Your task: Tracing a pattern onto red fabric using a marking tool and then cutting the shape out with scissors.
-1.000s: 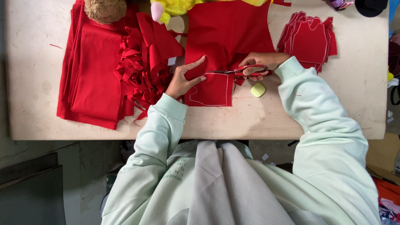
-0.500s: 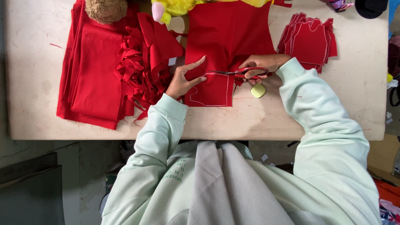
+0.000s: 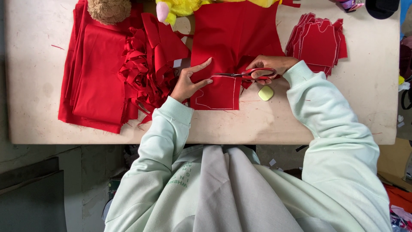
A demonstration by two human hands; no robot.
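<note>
a stack of folded red cloth (image 3: 96,75) lies at nine o'clock on the pale surface (image 3: 34,107), a heap of red scraps (image 3: 143,79) just beside it. the left hand (image 3: 189,81) presses flat, fingers spread, on the chalk-marked red fabric piece (image 3: 219,92) at centre. the right hand (image 3: 268,66) grips red-handled scissors (image 3: 249,74), blades pointing toward nine o'clock and now a little further into the cloth than half a second ago, so the cut along the marked line appears to be advancing. a small pale chalk block (image 3: 265,93) sits just below. cut red pieces (image 3: 319,45) are stacked at two o'clock.
</note>
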